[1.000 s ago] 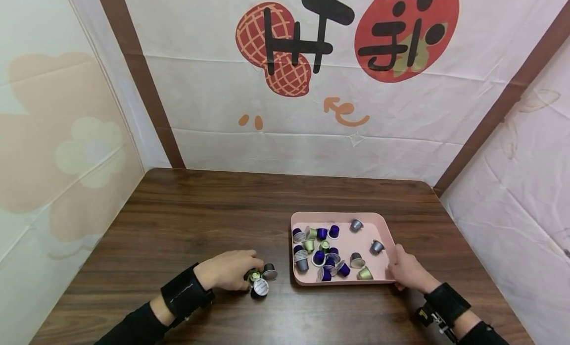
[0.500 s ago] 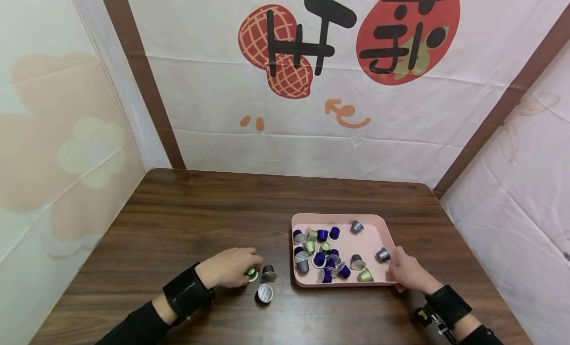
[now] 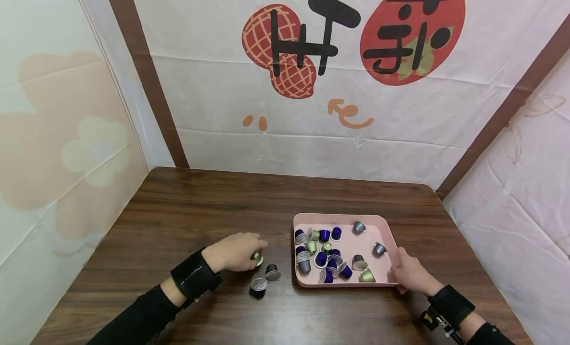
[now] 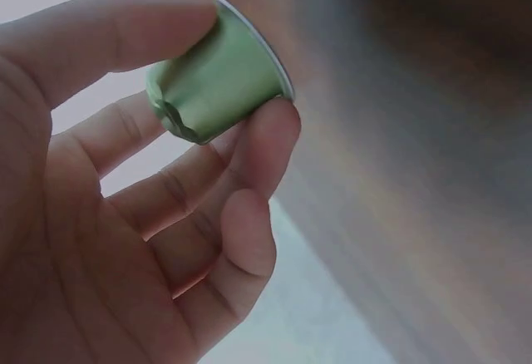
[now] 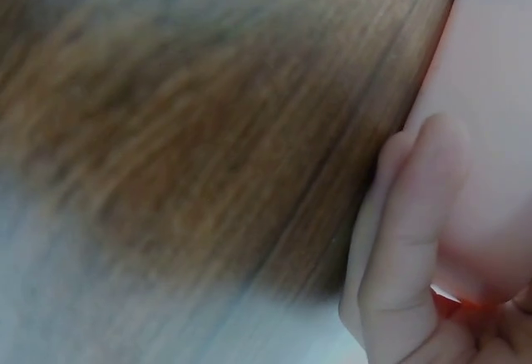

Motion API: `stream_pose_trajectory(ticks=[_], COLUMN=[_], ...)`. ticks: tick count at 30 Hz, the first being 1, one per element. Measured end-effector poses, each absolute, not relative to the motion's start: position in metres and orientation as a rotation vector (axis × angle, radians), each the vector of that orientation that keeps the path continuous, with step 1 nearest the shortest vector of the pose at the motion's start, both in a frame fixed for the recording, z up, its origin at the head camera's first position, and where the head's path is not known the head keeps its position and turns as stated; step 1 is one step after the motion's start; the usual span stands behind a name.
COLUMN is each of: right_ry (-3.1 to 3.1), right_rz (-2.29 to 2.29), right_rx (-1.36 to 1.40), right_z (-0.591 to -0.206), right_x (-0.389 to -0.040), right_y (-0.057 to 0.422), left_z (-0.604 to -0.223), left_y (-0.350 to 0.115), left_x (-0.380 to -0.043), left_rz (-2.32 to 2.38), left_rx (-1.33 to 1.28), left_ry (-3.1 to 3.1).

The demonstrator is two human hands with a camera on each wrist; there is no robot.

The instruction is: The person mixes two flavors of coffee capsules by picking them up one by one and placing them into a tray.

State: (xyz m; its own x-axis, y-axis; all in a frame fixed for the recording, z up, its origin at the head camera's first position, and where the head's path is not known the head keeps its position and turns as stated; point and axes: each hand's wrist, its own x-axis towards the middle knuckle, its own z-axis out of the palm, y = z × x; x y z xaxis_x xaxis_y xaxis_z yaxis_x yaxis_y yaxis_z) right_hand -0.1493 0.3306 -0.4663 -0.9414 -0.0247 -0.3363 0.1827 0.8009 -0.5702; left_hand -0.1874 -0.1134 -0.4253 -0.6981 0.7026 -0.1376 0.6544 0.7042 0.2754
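Note:
My left hand (image 3: 238, 252) pinches a light green coffee capsule (image 4: 220, 77) between thumb and fingers, its silver rim facing away from the palm in the left wrist view. Just right of and below this hand, a dark grey capsule (image 3: 272, 272) and a black capsule with a pale lid (image 3: 258, 286) lie on the table. My right hand (image 3: 413, 271) grips the right edge of a pink tray (image 3: 360, 285), thumb over the rim. Blue, green and grey capsules lie in the tray, mostly toward its left side; a grey capsule (image 3: 379, 249) lies near the right hand.
The brown wooden table (image 3: 213, 201) has rounded back corners. A white printed cloth (image 3: 213, 97) hangs behind it, with more cloth along the left and right sides. Another grey capsule (image 3: 358, 227) lies near the tray's back edge.
The left hand has picked out the green capsule and moved it up, away from the other two. The black capsule has shifted about. A grey capsule in the tray rolled right, then back left.

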Motion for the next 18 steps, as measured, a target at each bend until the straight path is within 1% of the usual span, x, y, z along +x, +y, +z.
stream_pose_trajectory(ticks=[5, 9, 18], right_ry=[2.659, 2.648, 2.654], right_rz=[-0.875, -0.859, -0.873], right_rx=[0.127, 0.132, 0.136], right_z=[-0.465, -0.464, -0.466], right_x=[-0.149, -0.150, -0.151], right_y=[0.330, 0.331, 0.331], left_z=[-0.408, -0.398, -0.380], left_y=[-0.097, -0.078, -0.029], left_x=[-0.204, -0.215, -0.231], left_rz=[0.320, 0.337, 0.305], left_rx=[1.095, 1.151, 1.220], left_ry=[2.714, 2.713, 2.661])
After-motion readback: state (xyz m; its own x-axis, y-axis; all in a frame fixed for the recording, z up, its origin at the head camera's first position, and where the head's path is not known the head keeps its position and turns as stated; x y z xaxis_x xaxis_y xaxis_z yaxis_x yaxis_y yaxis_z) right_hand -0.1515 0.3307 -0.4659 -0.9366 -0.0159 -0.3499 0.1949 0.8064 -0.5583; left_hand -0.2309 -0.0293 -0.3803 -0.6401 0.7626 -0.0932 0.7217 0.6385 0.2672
